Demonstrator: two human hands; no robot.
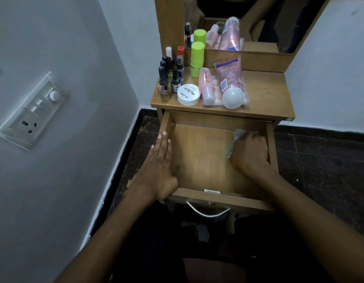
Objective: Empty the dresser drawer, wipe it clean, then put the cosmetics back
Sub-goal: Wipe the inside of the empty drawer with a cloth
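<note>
The wooden drawer (199,152) is pulled out and holds no cosmetics. My left hand (159,162) lies flat along its left wall, fingers together and pointing away from me. My right hand (249,152) is closed on a grey cloth (235,139) and presses it on the drawer floor by the right wall. On the dresser top (265,94) stand several nail polish bottles (170,78), a white round jar (188,94), a green stick (197,59), and a clear tray (245,102) with a pink bottle (205,84) and a pink tube (230,80).
A mirror (248,23) rises behind the dresser top. A grey wall with a switch and socket plate (32,111) is close on the left. Dark floor tiles (324,160) surround the dresser. A metal handle (207,211) hangs on the drawer front near my lap.
</note>
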